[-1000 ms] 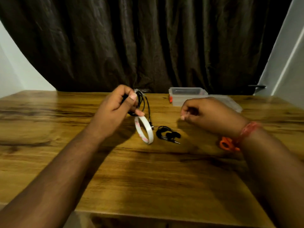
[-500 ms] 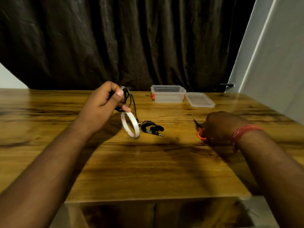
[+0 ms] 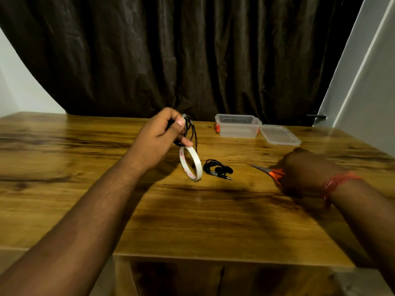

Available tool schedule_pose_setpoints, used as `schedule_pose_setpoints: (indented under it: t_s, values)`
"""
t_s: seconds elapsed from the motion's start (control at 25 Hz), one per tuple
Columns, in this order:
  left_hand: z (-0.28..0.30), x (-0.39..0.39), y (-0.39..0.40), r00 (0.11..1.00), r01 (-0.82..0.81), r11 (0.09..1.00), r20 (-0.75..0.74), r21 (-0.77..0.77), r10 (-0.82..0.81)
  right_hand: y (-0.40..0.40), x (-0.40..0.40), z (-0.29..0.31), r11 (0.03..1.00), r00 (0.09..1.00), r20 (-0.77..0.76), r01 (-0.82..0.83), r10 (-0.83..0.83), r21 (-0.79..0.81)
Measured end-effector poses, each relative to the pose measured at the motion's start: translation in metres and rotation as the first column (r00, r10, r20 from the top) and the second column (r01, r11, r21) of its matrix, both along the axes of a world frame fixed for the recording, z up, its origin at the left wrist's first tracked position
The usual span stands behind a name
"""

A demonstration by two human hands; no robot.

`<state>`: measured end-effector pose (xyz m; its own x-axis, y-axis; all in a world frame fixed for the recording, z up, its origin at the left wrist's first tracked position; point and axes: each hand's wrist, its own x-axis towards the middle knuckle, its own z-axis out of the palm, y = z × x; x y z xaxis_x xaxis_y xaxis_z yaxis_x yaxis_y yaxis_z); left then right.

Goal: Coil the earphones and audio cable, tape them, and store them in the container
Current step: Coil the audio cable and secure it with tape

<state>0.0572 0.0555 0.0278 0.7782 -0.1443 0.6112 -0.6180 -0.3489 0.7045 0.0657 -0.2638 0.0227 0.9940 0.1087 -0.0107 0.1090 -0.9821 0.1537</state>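
1. Seen from a head camera looking down over a wooden table (image 3: 192, 221), with a dark curtain (image 3: 192, 56) hanging behind it and pale walls at both sides.
2. Left hand (image 3: 159, 138) raised above the table, left of centre, fingers curled and thumb pressed against the forefinger, pinching a coiled black audio cable (image 3: 190, 131) at its top.
3. Loops of that cable hanging down past the fingertips, off the table surface.
4. White tape roll (image 3: 190, 163) dangling just below the left hand, standing on edge, a faint red print on its inner face; whether hung from a finger or stuck to the cable, cannot tell.
5. Coiled black earphones (image 3: 217, 168) lying flat on the table just right of the tape roll, the metal plug pointing right, untouched by either hand.
6. Right hand (image 3: 304, 170) low on the table at the right, back of the hand up, fingers curled down over the orange handles of the scissors (image 3: 268, 170); fingertips hidden under the hand.
7. Scissor blades closed and poking out leftward toward the earphones, with a gap between.
8. Red thread band (image 3: 337, 182) around the right wrist.
9. Clear plastic container (image 3: 237, 126) with orange clips standing open near the far edge, beyond the earphones.
10. Clear lid (image 3: 279, 135) lying flat on the table, touching the container's right side.
11. Both forearms bare, reaching in from the bottom corners.
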Motion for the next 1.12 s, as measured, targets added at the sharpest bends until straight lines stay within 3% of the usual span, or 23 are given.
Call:
schedule_pose_setpoints:
  t_s: [0.12,0.24,0.32,0.52,0.72,1.12]
  values:
    - [0.0,-0.001,0.001,1.0,-0.017,1.0,-0.017,-0.006,0.017,0.007,0.009,0.009,0.972,0.998,0.048,-0.051,0.041,0.23]
    - [0.001,0.0,0.001,0.999,-0.012,1.0,-0.032,-0.025,0.012,0.031,0.025,0.033,0.766,0.976,0.072,-0.207,0.207,0.609]
    - [0.0,0.002,0.002,0.999,0.0,0.999,-0.039,-0.042,-0.002,0.05,0.03,0.039,0.661,0.942,0.039,-0.262,0.333,0.703]
    - [-0.002,0.007,0.006,1.0,0.026,0.999,-0.002,-0.045,-0.026,0.069,0.024,0.028,0.626,0.873,0.057,-0.392,0.484,0.674]
    - [-0.003,0.009,0.003,0.999,0.039,0.998,0.012,-0.049,-0.039,0.076,0.016,0.029,0.687,0.857,0.113,-0.475,0.502,0.55]
    - [-0.003,0.007,-0.001,0.999,0.036,0.999,0.019,-0.012,-0.036,0.08,0.009,0.033,0.688,0.837,0.151,-0.524,0.526,0.502]
